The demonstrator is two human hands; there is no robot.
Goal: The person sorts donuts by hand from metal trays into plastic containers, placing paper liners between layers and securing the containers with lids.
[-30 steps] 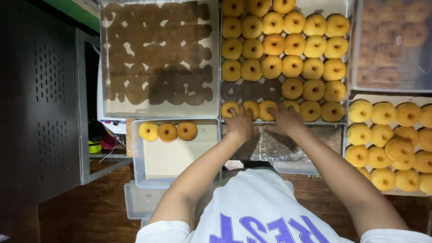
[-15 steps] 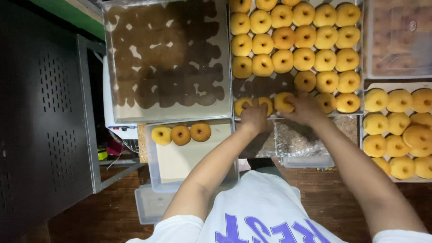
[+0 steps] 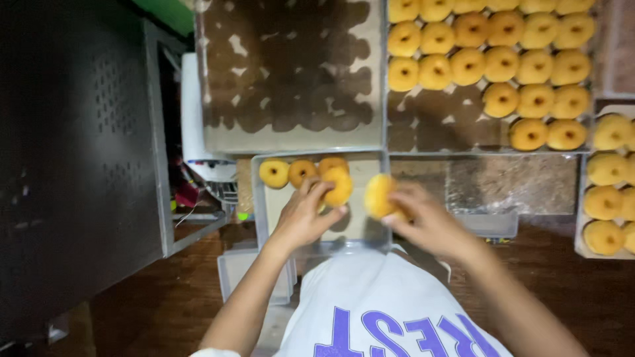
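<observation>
My left hand holds a golden doughnut over a clear plastic box lined with pale paper. Three doughnuts lie in a row along the box's far edge. My right hand grips another doughnut just above the box's right side. Beyond them a large tray carries several rows of golden doughnuts, with bare grease-stained paper at its near left.
An emptied tray with dark grease rings lies at the far left. Another tray of doughnuts sits at the right edge. A dark perforated metal cabinet stands at the left. A stack of clear boxes rests on the brown floor.
Both hands have come back from the big tray's near row toward the clear box, each carrying a doughnut. The view has shifted closer and to the left.
</observation>
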